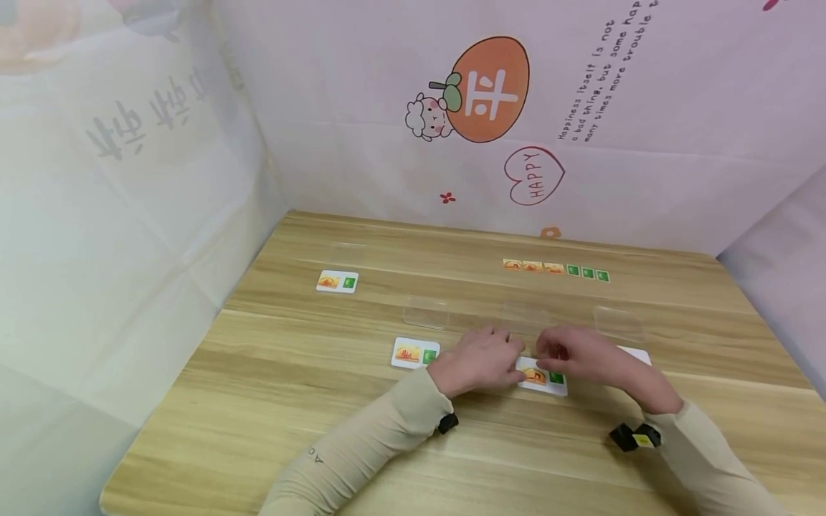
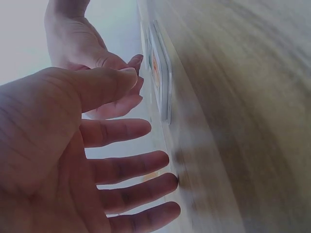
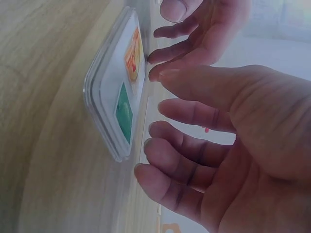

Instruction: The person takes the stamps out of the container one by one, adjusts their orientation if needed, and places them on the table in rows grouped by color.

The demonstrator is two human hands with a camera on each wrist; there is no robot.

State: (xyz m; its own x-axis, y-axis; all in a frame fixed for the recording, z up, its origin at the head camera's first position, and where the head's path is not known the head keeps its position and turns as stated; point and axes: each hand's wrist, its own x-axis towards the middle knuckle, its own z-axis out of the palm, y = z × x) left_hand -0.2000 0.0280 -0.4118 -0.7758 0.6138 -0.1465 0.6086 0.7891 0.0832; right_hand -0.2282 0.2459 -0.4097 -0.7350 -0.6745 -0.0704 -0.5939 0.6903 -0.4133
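Observation:
A white card [image 1: 542,387] with an orange picture and a green square lies flat between my two hands. In the right wrist view this card [image 3: 112,87] has a clear layer along its edge. My left hand [image 1: 480,360] is at its left end, fingers extended and spread, palm facing the card. From the other side my right hand [image 1: 587,356] reaches over the green square [image 3: 124,113], its fingers loosely bent and thumb tip apart from them. Nothing shows between the fingers of either hand in the wrist views.
Similar cards lie left of my hands [image 1: 415,353], at the far left [image 1: 337,282] and partly behind my right hand [image 1: 637,354]. Clear plates [image 1: 426,314] form a row behind. Three orange pieces [image 1: 532,266] and three green pieces [image 1: 587,273] line the back; a printed cloth [image 1: 361,143] rises beyond.

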